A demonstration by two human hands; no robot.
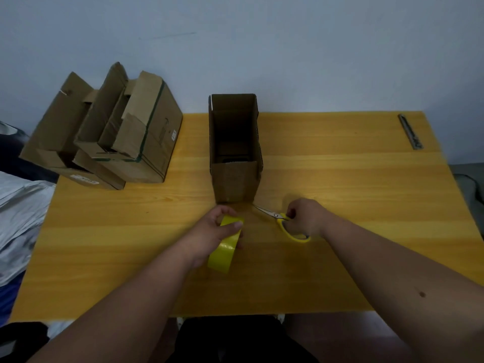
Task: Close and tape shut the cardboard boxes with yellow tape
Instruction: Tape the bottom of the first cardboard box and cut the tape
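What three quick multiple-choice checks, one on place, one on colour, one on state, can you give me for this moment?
1. Where do the scissors lie?
A. inside the open box
B. on the table near the right hand
C. on the box pile

2. What colour is the tape roll?
A. yellow
B. green
C. brown

3. How is the open box?
A. taped shut
B. flattened
C. top open

Key: 1 B, the right hand touches their handles on the table; 2 A, yellow in the left hand; 3 C, its inside shows.
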